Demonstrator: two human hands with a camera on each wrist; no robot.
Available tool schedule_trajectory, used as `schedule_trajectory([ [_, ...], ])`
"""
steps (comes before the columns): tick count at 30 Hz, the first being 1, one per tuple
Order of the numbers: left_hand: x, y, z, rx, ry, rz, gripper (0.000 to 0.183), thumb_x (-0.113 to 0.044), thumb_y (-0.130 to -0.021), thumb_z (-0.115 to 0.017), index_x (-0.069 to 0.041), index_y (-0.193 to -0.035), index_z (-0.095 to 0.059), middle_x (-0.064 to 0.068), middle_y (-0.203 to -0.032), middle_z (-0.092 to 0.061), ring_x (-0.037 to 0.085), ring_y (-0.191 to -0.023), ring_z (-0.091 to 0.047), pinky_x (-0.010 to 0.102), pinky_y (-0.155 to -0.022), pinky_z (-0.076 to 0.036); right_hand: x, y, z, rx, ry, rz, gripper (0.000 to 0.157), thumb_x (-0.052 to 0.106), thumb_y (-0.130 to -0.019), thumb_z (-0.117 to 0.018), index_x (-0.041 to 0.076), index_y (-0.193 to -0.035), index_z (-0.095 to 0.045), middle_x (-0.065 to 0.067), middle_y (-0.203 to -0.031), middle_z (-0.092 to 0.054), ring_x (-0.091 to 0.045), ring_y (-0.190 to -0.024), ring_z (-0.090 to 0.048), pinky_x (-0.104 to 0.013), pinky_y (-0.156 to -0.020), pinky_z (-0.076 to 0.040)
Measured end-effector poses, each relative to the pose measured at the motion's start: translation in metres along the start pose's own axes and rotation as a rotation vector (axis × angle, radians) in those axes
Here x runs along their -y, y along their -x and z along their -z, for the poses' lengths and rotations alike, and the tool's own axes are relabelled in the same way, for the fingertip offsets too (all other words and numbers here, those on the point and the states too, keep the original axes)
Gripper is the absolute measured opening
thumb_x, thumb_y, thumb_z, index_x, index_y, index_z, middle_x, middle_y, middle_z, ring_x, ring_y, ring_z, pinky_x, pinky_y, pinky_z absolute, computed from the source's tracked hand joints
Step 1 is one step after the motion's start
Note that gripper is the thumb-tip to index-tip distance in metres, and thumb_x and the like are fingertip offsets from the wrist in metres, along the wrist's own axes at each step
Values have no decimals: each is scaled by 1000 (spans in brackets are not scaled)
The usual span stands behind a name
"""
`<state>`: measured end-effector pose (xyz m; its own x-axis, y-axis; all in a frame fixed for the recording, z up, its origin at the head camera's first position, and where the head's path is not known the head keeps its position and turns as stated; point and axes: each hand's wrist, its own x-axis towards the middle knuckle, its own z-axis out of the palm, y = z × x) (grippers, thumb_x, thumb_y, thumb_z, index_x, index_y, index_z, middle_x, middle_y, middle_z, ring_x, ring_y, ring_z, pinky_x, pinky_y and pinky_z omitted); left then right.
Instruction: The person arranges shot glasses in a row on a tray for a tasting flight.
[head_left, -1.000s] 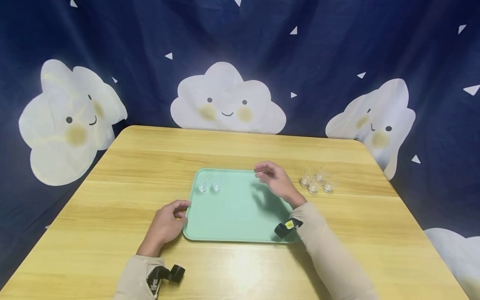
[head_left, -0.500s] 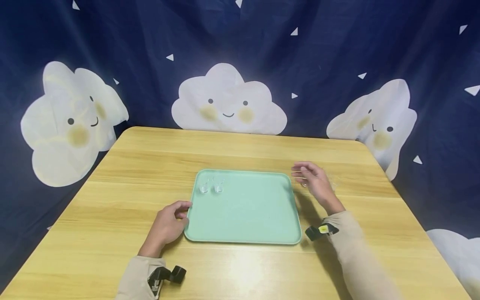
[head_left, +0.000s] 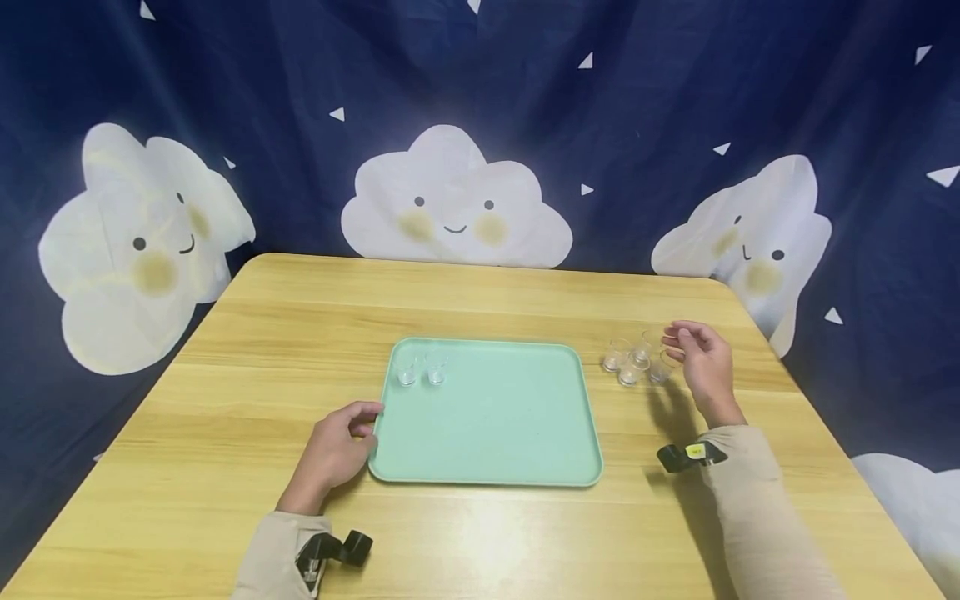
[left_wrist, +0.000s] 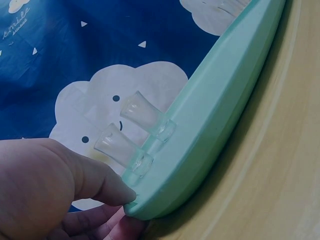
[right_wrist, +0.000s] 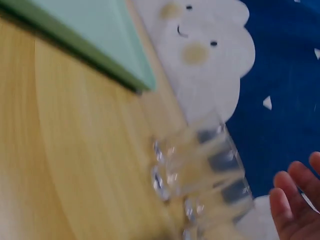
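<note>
My left hand (head_left: 337,446) grips the left rim of a mint-green tray (head_left: 495,429); in the left wrist view its thumb (left_wrist: 112,187) lies over the rim with the fingers on the outer side. Two clear shot glasses, one (head_left: 407,375) beside the other (head_left: 437,372), stand upright near the tray's far left corner. Off to the right, my right hand (head_left: 703,367) hovers at the right side of several more shot glasses (head_left: 630,372) on the table, its fingers loosely bent and holding nothing. In the right wrist view these shot glasses (right_wrist: 200,172) are blurred, with the fingertips (right_wrist: 282,192) apart from them.
The wooden table (head_left: 480,542) carries the tray in its middle, with the group of glasses beyond the tray's right edge. A dark blue curtain (head_left: 637,100) with cloud prints hangs directly behind the table's far edge.
My right hand has moved right, from above the tray, past its right edge and over the glasses to their right side. The left hand and the tray have stayed put.
</note>
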<state>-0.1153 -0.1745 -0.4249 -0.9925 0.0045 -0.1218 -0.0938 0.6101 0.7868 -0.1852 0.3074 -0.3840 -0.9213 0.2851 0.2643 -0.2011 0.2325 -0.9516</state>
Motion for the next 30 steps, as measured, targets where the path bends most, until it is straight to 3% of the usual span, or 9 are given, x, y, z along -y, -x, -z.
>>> schedule_trajectory([
  [5, 1, 0, 0, -1, -6, -3, 40, 0, -85, -59, -5, -124, -63, 12, -118, -64, 23, -97, -60, 42, -84, -49, -10, -1, 10, -148, 140, -124, 22, 11, -102, -45, -2, -113, -59, 7, -97, -62, -3, -90, -61, -18, -83, -50],
  [10, 1, 0, 0, 0, -9, -6, 40, 0, -84, -59, -5, -124, -63, 12, -118, -64, 23, -96, -60, 42, -84, -49, -18, 0, 17, -172, 195, -201, 25, 11, -100, -45, -3, -118, -56, 8, -99, -60, -3, -91, -58, -18, -84, -47],
  [12, 1, 0, 0, -1, -8, -8, 40, 1, -84, -59, -4, -124, -63, 12, -117, -64, 23, -96, -60, 42, -84, -49, -21, 1, 20, -131, 213, -209, 27, 10, -99, -46, -4, -121, -53, 4, -103, -59, -2, -91, -57, -18, -83, -47],
  [17, 2, 0, 0, -3, -4, -13, 40, 1, -84, -58, -4, -123, -63, 12, -117, -64, 23, -96, -59, 42, -84, -49, -27, 2, 27, 80, 259, -229, 45, 9, -98, -47, -10, -137, -38, -23, -128, -51, 2, -89, -52, -18, -81, -50],
  [20, 2, 0, 0, -5, -5, -17, 40, 1, -84, -58, -4, -123, -63, 12, -118, -64, 23, -96, -60, 42, -84, -49, -29, 1, 29, 171, 297, -229, 51, 10, -97, -50, -11, -141, -33, -32, -134, -46, 2, -91, -51, -17, -79, -49],
  [25, 2, 0, 0, -7, -6, -24, 40, 1, -84, -59, -4, -123, -63, 12, -117, -64, 23, -96, -60, 42, -84, -49, -30, 1, 28, 236, 379, -206, 54, 11, -95, -56, -11, -141, -36, -32, -133, -48, -24, -111, -54, -16, -82, -47],
  [30, 2, 0, 0, -7, -11, -22, 39, 1, -84, -59, -4, -123, -64, 12, -117, -64, 23, -96, -60, 42, -84, -49, -30, 3, 27, 301, 422, -203, 57, 13, -94, -60, -11, -140, -36, -33, -133, -47, -45, -121, -47, -42, -100, -41],
])
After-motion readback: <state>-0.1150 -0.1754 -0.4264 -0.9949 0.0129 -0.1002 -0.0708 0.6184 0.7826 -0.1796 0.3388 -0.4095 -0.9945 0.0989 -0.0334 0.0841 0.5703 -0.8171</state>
